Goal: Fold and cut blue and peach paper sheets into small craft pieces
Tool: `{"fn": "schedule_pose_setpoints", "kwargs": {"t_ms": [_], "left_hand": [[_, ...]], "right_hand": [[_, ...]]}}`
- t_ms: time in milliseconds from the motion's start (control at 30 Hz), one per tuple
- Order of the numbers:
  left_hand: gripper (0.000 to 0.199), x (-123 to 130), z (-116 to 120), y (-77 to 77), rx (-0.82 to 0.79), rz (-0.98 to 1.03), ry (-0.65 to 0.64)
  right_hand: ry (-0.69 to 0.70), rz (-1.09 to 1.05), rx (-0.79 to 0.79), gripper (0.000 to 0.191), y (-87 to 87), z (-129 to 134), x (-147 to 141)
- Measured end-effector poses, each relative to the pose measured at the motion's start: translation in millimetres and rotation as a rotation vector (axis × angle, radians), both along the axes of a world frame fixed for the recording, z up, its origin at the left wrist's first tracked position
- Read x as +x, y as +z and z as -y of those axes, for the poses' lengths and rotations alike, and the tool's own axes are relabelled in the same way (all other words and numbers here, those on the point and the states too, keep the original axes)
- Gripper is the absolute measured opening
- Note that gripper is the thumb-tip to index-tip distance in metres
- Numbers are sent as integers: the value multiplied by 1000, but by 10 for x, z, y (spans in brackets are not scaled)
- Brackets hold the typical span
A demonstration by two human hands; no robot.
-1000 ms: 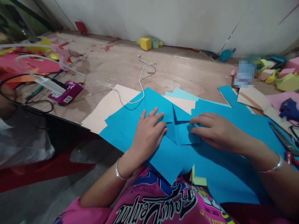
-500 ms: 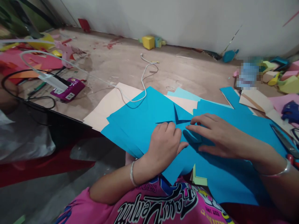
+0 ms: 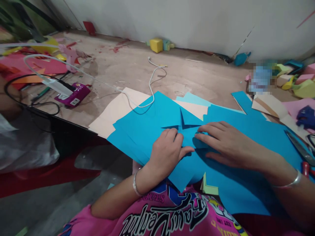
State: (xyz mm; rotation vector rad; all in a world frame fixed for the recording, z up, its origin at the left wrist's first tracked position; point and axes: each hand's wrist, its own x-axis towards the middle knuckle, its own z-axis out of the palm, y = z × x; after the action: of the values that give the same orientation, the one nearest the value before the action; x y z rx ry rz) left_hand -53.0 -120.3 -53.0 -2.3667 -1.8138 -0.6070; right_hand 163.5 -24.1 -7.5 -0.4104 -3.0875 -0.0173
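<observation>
Centrally, a folded blue paper [image 3: 189, 121] between left hand [image 3: 166, 148] and right hand [image 3: 225, 142]

The left hand's fingers are bent down against the paper, thumb stretched toward the right hand; whether they pinch an edge cannot be told. The right hand's fingers are parted and slightly bent, tips at the paper's right side, thumb held away from them. Just beyond both sets of fingertips, the paper's flaps stand slightly raised. Blue sheets [image 3: 137, 131] spread left of the left fingers, and a larger blue sheet [image 3: 246, 190] lies beneath the right hand. Farther beyond the fingers, a white cable [image 3: 151, 86] crosses the bench [image 3: 118, 67]. Scissors [image 3: 298, 143] lie well right of the right fingers.
</observation>
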Motion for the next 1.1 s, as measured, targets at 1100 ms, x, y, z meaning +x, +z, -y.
{"fn": "schedule_pose_setpoints", "kwargs": {"t_ms": [1100], "left_hand": [[24,-3,39,-12,-81,173,-124]], "right_hand": [[-379,-504,-150,18,-472,44,-238]]}}
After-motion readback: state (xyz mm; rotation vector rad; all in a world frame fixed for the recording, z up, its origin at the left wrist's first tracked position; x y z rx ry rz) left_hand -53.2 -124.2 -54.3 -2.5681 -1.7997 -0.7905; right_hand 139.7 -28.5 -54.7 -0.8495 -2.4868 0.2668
